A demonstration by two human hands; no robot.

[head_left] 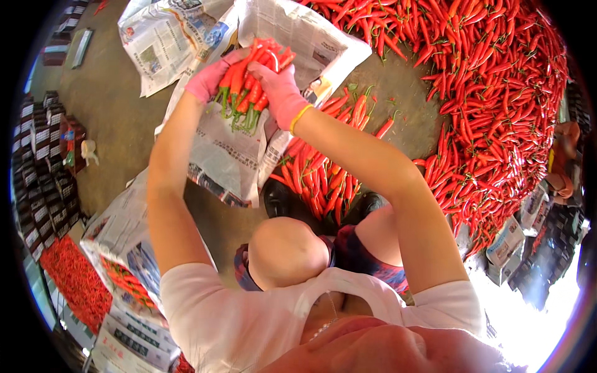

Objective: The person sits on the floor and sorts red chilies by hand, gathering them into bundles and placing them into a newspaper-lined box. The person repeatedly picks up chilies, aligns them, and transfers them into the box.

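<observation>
One bunch of red chillies (254, 84) is clasped between two pink-gloved hands, left hand (213, 78) and right hand (283, 93), closed round its sides; it is held above newspaper (227, 149), far, left of centre; individual pods cannot be counted; two chilli heaps are seen about it, small heap (323, 177) near, large heap (497, 118) right; probably light, firm, slippery, snappable; best gripped mid-bunch, both sides.
</observation>
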